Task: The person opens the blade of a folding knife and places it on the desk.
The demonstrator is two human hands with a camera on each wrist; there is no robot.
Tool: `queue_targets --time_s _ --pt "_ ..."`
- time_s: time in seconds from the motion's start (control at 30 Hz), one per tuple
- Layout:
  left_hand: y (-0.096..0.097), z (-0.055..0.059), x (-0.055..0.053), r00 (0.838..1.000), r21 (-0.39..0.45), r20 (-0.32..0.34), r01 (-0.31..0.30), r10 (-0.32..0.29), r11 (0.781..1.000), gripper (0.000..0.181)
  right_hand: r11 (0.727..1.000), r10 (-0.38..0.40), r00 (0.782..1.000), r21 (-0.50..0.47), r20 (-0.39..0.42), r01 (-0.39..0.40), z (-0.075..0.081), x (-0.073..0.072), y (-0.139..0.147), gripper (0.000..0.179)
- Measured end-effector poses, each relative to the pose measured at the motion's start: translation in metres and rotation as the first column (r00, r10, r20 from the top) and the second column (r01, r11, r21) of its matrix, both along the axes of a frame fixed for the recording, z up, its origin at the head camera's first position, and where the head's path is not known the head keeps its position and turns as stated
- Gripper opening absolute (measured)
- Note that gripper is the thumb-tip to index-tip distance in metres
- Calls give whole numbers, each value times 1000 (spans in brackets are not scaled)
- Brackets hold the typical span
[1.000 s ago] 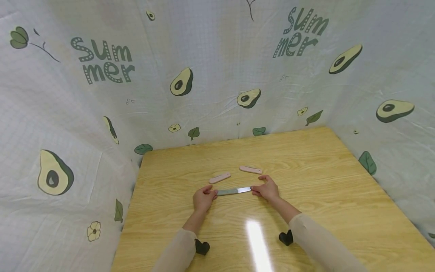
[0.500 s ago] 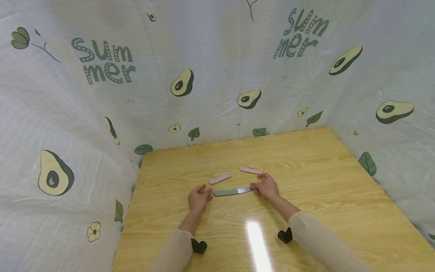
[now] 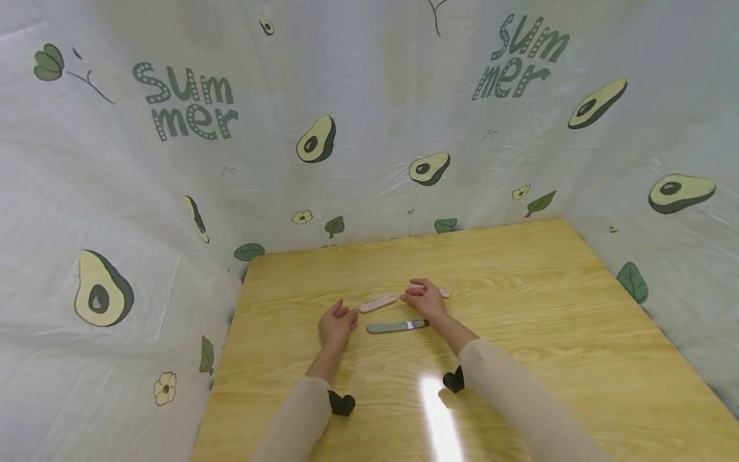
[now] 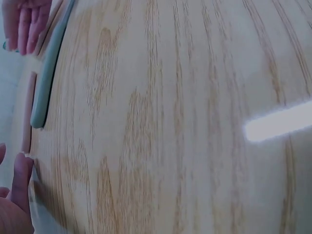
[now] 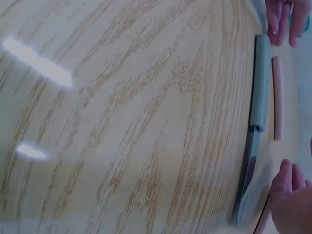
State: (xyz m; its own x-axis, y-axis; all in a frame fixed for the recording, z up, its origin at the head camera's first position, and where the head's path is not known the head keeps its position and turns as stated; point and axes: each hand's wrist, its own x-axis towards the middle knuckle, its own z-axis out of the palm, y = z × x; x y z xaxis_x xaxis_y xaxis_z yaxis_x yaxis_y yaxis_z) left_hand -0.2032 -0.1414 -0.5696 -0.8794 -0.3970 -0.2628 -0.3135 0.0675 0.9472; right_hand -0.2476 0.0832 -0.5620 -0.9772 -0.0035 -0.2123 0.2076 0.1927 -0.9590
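Observation:
A folding knife with a grey-green handle [image 3: 388, 327] lies unfolded on the table, its steel blade [image 5: 247, 183] pointing right. Behind it is a folded pink knife [image 3: 378, 303]. My left hand [image 3: 337, 325] is at that knife's left end with relaxed fingers; whether the fingertips touch it I cannot tell. My right hand [image 3: 426, 301] hovers around the right side, its fingers loosely bent and holding nothing visible. It partly covers a second folded pink knife [image 3: 444, 293]. In the left wrist view, the green handle [image 4: 48, 73] lies alongside the pink knife [image 4: 29, 112].
The wood-grain table [image 3: 519, 333] meets a white curtain [image 3: 369, 96] printed with avocados at the back and sides. A bright light reflection [image 3: 439, 417] lies on the tabletop in front, between my forearms.
Both hands have let go of the green-handled knife, left first, then right. The left hand has moved slightly back to the pink knife; the right has moved back and left over the other.

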Motion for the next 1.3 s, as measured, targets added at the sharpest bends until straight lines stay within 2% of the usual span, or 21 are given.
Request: queue_targets --time_s 0.17,0.3,0.43,0.63,0.93,1.13,1.23,1.3 --pt "4 -3 -3 1000 17 7 0 0 1000 58 995 97 995 17 14 -97 -3 0 -11 58" --pt "7 -7 -4 1000 49 8 -3 3 999 55 990 124 992 61 15 -125 -3 1 -18 57" --pt "11 -11 -4 1000 94 13 0 -1 996 54 989 103 995 101 20 -104 -2 4 -23 56" --pt "16 -8 -4 1000 118 26 5 -8 993 52 993 74 997 88 23 -76 -2 6 -29 57" --pt "19 -8 -7 996 247 21 -90 88 965 48 999 -14 1000 50 7 14 0 8 -32 48" --pt "21 -4 -6 988 231 -25 -140 150 963 42 998 -65 998 -4 -9 65 1 12 -31 43" --pt "21 -2 -5 988 224 -50 -134 149 965 39 995 -96 995 -26 -27 96 -1 12 -28 39" --pt "22 0 -5 989 232 -63 -114 132 966 38 988 -127 992 -84 -13 126 -1 11 -26 37"
